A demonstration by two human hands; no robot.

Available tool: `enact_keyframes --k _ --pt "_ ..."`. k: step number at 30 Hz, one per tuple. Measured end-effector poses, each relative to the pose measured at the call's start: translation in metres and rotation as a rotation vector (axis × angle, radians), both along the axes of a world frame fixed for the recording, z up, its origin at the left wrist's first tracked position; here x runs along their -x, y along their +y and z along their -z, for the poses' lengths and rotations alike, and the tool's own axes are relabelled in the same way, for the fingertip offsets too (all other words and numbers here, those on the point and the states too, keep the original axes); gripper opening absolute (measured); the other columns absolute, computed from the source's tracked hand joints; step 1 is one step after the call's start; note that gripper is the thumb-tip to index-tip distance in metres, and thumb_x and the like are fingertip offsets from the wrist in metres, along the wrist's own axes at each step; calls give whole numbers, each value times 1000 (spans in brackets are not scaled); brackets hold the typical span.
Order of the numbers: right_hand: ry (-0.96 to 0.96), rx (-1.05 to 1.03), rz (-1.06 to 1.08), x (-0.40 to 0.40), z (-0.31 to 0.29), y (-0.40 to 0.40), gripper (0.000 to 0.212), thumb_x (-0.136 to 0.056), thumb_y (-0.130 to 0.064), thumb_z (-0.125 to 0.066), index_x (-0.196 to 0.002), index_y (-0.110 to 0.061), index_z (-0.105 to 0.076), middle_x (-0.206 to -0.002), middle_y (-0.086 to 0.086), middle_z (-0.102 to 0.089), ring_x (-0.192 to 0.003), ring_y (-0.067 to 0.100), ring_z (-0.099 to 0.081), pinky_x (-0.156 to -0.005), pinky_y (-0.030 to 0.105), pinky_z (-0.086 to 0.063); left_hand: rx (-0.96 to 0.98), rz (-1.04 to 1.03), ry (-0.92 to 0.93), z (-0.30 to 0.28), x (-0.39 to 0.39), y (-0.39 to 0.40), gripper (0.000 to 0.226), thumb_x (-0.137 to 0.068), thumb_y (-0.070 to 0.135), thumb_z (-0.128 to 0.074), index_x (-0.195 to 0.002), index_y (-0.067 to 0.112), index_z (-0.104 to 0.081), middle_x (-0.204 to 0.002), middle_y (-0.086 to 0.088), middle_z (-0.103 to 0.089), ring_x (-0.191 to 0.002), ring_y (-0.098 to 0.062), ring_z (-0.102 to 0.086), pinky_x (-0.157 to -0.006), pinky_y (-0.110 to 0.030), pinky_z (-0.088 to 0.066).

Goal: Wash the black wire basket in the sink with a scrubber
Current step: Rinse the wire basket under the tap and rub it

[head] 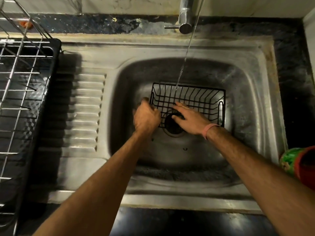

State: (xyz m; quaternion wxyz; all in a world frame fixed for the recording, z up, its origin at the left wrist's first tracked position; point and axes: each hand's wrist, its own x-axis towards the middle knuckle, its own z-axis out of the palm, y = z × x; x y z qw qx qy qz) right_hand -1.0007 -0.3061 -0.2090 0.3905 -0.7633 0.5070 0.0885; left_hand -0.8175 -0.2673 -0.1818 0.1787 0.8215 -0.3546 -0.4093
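The black wire basket stands upright in the steel sink, over the drain. Water from the tap falls in a thin stream onto the basket's far rim. My left hand grips the basket's left near corner with curled fingers. My right hand, a pink band on its wrist, reaches inside the basket with its fingers fairly straight, lying on the wire floor. A dark patch shows under its fingers; I cannot tell whether that is a scrubber or the drain.
A ribbed draining board lies left of the basin. Further left a black tray holds a steel dish rack. A green and red container sits at the sink's right edge. Dark stone counter surrounds the sink.
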Motion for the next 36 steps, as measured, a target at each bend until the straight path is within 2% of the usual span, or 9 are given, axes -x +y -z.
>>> enact_keyframes --k 2,4,8,10,14,22,26,32,36 --pt "10 -18 -55 -2 -2 2 57 -113 -45 -39 -166 -28 -29 -177 -8 -4 -162 10 1 -132 39 -8 73 17 -8 -2 -5 -12 57 -99 13 -69 -151 25 -50 -144 -3 -63 -139 -23 -56 -120 -51 -46" --pt "-4 -13 -81 -1 -6 7 57 -113 -47 -35 -166 -27 -29 -177 -7 -6 -162 10 -2 -132 43 -13 88 77 29 -1 -10 -25 42 -105 20 -63 -145 29 -55 -134 -2 -67 -126 -22 -64 -111 -48 -54" --pt "20 235 -143 10 -16 21 53 -108 -56 -40 -147 -25 -56 -149 -2 -59 -132 20 -58 -104 40 -52 125 -1 -39 9 -26 -19 31 -112 33 -50 -127 14 -70 -117 -14 -74 -109 -34 -70 -97 -47 -58" --pt "42 399 -132 24 -18 26 47 -108 -51 -37 -125 -20 -68 -122 1 -69 -115 21 -65 -93 37 -55 174 -80 -41 16 -35 -8 33 -112 24 -49 -132 5 -68 -120 -22 -73 -113 -39 -69 -96 -44 -55" --pt "109 547 -84 46 -15 22 55 -106 -41 -41 -141 -4 -62 -150 14 -57 -153 28 -36 -123 48 -37 243 -149 55 10 -32 11 46 -105 32 -45 -146 20 -61 -130 -12 -73 -123 -33 -67 -110 -55 -53" --pt "10 374 -289 41 -17 1 63 -110 -48 -26 -155 -11 -50 -163 7 -46 -155 19 -34 -129 41 -28 427 -183 195 -46 -29 33 36 -112 35 -44 -145 30 -56 -121 12 -71 -114 6 -65 -108 -34 -55" --pt "51 307 -473 30 -18 -6 72 -108 -55 -17 -164 -13 -35 -171 6 -31 -159 17 -25 -131 33 -18 337 -246 283 -75 -32 55 41 -96 32 -66 -135 38 -56 -120 14 -73 -112 -3 -69 -96 -36 -59" --pt "66 194 -428 2 -19 -10 67 -111 -40 -34 -169 -13 -15 -176 4 -8 -163 17 -9 -132 35 -12 303 -220 141 -80 -20 77 50 -84 53 -53 -131 44 -44 -132 11 -62 -120 -11 -60 -110 -51 -50" --pt "140 406 -437 -7 -13 -25 68 -108 -40 -32 -167 -8 -19 -176 10 -13 -163 21 -7 -133 39 -13 295 -257 133 -76 -16 71 45 -92 55 -54 -134 42 -44 -133 12 -61 -117 -10 -60 -108 -50 -50"
